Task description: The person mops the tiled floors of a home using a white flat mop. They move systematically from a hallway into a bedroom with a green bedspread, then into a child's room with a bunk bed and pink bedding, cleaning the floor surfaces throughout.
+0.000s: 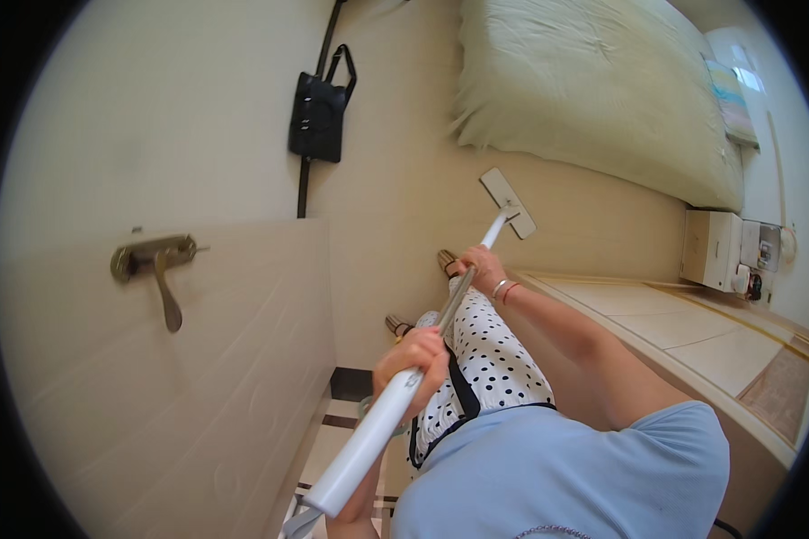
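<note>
I hold a flat mop by its long pole (360,449), which runs from the lower left up toward the middle of the picture. My left hand (412,368) is wrapped round the pole near its thick white top end. Further down, my right hand (483,269) closes round the thinner part, with a silver bangle and a red band at that wrist. The white rectangular mop head (508,202) rests on the pale floor, tilted across it, a little short of the bed.
A bed with a pale green cover (593,90) stands beyond the mop head. At the left is a door (153,386) with a brass handle (164,269). A black bag (319,117) lies by the left wall. To the right stand a white nightstand (712,251) and a low panelled cabinet (674,319).
</note>
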Demonstrator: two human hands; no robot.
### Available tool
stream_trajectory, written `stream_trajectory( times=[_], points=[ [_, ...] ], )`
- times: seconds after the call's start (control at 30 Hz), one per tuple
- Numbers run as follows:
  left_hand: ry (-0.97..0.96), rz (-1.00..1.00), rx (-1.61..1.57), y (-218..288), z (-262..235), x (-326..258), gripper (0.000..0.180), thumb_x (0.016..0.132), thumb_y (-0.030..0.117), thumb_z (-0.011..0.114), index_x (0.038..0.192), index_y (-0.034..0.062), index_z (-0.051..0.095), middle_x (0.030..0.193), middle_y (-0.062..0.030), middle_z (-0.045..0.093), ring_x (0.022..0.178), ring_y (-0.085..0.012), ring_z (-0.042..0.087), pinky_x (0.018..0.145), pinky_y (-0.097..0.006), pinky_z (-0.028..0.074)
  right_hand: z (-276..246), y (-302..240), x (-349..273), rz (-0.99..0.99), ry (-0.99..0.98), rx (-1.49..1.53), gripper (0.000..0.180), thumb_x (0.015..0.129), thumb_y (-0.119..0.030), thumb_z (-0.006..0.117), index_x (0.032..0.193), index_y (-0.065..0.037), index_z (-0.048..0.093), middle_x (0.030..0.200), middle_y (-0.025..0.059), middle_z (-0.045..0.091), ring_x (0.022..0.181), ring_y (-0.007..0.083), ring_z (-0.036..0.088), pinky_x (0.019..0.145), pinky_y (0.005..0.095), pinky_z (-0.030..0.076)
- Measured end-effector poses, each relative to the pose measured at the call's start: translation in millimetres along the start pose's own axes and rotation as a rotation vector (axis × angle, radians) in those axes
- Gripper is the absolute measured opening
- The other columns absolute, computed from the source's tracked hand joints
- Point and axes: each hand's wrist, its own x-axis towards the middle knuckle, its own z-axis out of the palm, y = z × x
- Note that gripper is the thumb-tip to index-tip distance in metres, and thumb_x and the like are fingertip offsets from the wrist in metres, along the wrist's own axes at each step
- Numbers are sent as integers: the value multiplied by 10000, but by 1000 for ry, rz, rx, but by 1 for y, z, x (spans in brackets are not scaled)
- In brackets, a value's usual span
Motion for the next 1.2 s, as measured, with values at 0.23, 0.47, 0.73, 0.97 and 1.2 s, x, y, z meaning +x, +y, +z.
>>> stream_trajectory(
  times=[0.23,0.47,0.73,0.97,1.2],
  points=[
    [253,21,185,56,-33,-76,233,775,-139,583,702,43,456,699,-75,591,683,-206,601,872,-470,523,60,-86,5,-193,-213,84,121,696,-103,678,743,-200,622,768,-32,627,856,239,593,646,397,471],
    [530,-41,321,85,-19,-162,179,847,-66,542,778,57,432,714,-85,593,711,-204,598,877,-491,514,104,-143,-30,-405,-444,55,91,696,-156,694,742,-213,640,772,-52,624,904,201,598,692,419,466],
    [713,-97,373,147,1,-228,231,905,-27,495,771,91,348,668,-86,411,652,-208,448,710,-416,463,125,-219,-124,-444,-896,79,95,757,-243,687,835,-189,690,855,-29,658,992,216,588,736,447,497],
    [801,133,333,116,12,-244,228,938,161,524,770,120,376,582,-31,431,550,-164,418,629,-393,508,109,-206,-121,-528,-927,27,112,799,-241,660,873,-159,679,900,-15,664,1023,212,588,729,446,512],
    [613,166,268,126,30,-206,276,934,242,628,799,104,432,583,-26,438,490,-141,435,550,-364,508,69,-201,-103,-538,-923,58,72,812,-213,644,854,-164,674,868,-32,668,1015,204,597,707,431,502]
  ],
)
